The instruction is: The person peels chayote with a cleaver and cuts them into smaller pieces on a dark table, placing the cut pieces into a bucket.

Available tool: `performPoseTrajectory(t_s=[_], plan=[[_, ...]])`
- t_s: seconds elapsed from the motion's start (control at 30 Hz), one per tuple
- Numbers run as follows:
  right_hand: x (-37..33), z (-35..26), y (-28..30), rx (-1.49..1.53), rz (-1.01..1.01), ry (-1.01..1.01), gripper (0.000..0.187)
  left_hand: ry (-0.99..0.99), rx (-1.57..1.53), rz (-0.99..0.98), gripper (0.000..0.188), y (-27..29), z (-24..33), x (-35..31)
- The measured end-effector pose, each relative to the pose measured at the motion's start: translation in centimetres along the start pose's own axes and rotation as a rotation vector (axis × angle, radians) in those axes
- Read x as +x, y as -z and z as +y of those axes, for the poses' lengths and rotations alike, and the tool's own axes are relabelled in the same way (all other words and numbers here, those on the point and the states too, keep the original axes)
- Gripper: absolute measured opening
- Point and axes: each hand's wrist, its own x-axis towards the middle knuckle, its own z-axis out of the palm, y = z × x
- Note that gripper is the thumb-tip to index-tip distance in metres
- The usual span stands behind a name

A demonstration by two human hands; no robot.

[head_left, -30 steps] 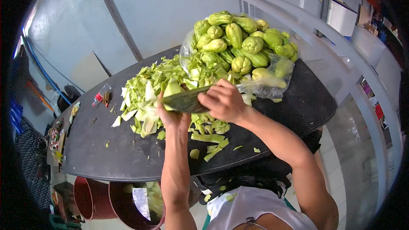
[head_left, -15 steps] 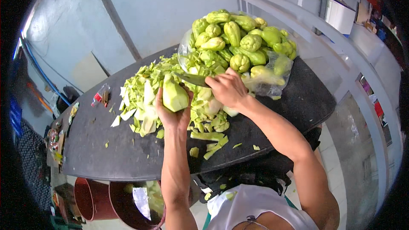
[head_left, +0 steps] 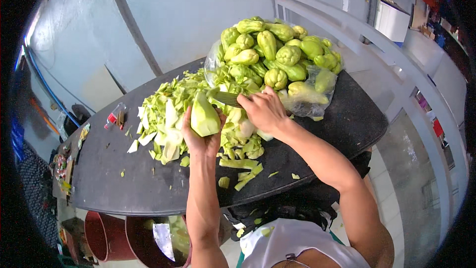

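Observation:
A pale green, largely peeled chayote (head_left: 205, 115) rests upright in my left hand (head_left: 198, 139), its narrow end up and my fingers curled round its sides. My right hand (head_left: 266, 111) grips a knife by its handle. The dark knife blade (head_left: 226, 99) points left, close to the chayote's upper right side; I cannot tell whether it touches. Behind and beside my left hand spreads a heap of peelings (head_left: 166, 111). Beyond my right hand, a large pile of unpeeled chayotes (head_left: 287, 54) sits on a clear plastic bag (head_left: 317, 100).
All this lies on a dark table (head_left: 119, 168) with a curved edge. Two reddish-brown bins (head_left: 106, 238) stand below its near left edge. A white railing (head_left: 382, 34) runs along the right. A small red-and-clear wrapper (head_left: 115, 116) lies on the table's left side.
The knife has turned slightly, showing more of its blade's flat side. My left hand still holds the chayote, which is tilted a little differently. The whole view has shifted slightly.

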Motion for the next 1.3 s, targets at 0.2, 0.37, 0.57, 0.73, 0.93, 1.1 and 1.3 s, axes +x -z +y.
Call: performPoseTrajectory(t_s=[0.2,0.37,0.57,0.73,0.93,1.1,1.3], plan=[[0.2,-2.0,1.7,0.163,0.326,0.259,0.013,-0.189,0.012,0.197,0.036,1.6,-0.7,1.2],[0.0,-4.0,2.5,0.098,0.365,0.422,0.011,-0.093,-0.111,-0.005,0.044,2.5,-0.7,0.5],[-0.1,-4.4,2.5,0.048,0.406,0.437,0.013,-0.174,-0.035,0.035,0.044,2.8,-0.9,0.7],[0.5,-1.5,0.6,-0.003,0.318,0.214,0.011,-0.225,0.062,0.242,0.042,-0.2,-0.9,0.4],[0.2,-2.7,2.2,0.022,0.343,0.273,0.012,-0.237,0.005,0.197,0.041,-0.5,-0.4,0.1],[0.3,-3.2,2.9,0.060,0.349,0.301,0.008,-0.236,0.098,0.157,0.046,-1.6,0.0,-0.6],[0.3,-1.0,1.3,0.115,0.174,0.094,0.011,-0.225,0.101,0.235,0.042,-1.6,0.2,-0.2]])
